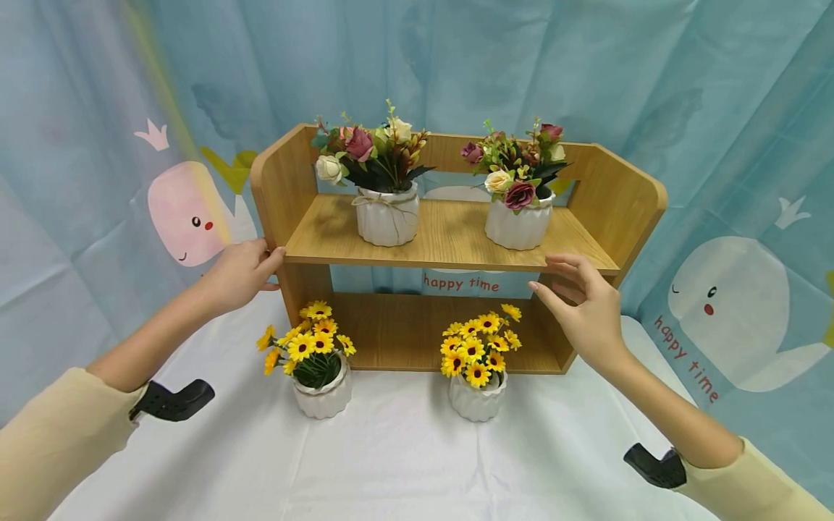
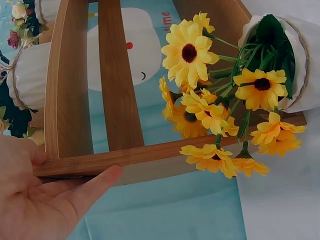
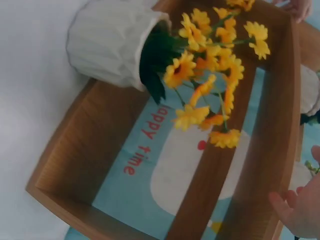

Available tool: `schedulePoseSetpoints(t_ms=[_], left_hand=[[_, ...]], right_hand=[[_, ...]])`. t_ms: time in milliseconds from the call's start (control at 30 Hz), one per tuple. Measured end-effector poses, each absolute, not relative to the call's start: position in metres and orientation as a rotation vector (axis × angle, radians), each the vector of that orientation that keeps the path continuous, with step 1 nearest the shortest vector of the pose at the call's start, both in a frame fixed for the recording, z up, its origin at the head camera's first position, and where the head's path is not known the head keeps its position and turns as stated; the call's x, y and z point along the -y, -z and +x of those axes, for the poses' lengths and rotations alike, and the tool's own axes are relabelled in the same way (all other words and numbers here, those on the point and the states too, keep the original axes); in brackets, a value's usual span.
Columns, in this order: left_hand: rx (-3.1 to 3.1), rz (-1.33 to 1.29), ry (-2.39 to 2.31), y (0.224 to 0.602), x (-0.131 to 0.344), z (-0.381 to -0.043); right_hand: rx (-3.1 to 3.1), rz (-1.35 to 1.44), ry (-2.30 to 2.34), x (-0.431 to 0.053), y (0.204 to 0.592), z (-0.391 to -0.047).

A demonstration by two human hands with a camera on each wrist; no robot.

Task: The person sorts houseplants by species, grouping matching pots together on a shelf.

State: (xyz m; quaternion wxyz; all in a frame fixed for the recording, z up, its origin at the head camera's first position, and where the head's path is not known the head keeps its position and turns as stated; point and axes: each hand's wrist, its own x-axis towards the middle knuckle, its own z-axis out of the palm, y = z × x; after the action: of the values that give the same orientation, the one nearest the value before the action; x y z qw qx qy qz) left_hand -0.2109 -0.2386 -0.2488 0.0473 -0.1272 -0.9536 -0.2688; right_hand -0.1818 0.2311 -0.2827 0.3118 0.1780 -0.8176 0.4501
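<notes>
A two-tier wooden shelf (image 1: 449,253) stands on the white cloth. My left hand (image 1: 237,278) grips the front edge of its left side panel, with fingers along the outer face. At the right end of the upper board, my right hand (image 1: 583,307) is raised with fingers loosely bent and thumb apart, holding nothing. Whether its fingertips touch the board's edge, I cannot tell. On the upper board sit two white pots of mixed roses, one left (image 1: 387,217) and one right (image 1: 517,224). Yellow sunflowers in white pots, left (image 1: 323,394) and right (image 1: 478,398), stand before the lower board.
White cloth (image 1: 391,470) covers the table in front of the shelf. Behind hangs a blue curtain (image 1: 476,65) printed with whales and lettering. A dark strap mount sits on each wrist, left (image 1: 172,401) and right (image 1: 654,467).
</notes>
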Motion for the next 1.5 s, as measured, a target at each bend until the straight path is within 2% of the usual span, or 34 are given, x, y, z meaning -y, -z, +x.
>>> schedulePoseSetpoints(t_ms=[667, 1067, 1500], left_hand=[[2.899, -0.391, 0.811, 0.25, 0.24, -0.21], [2.888, -0.4, 0.825, 0.25, 0.239, -0.21], [2.89, -0.383, 0.806, 0.25, 0.238, -0.21]], right_hand=[[2.383, 0.519, -1.103, -0.236, 0.347, -0.167], [2.352, 0.512, -1.257, -0.231, 0.382, -0.161], [2.356, 0.376, -1.248, -0.224, 0.414, -0.154]])
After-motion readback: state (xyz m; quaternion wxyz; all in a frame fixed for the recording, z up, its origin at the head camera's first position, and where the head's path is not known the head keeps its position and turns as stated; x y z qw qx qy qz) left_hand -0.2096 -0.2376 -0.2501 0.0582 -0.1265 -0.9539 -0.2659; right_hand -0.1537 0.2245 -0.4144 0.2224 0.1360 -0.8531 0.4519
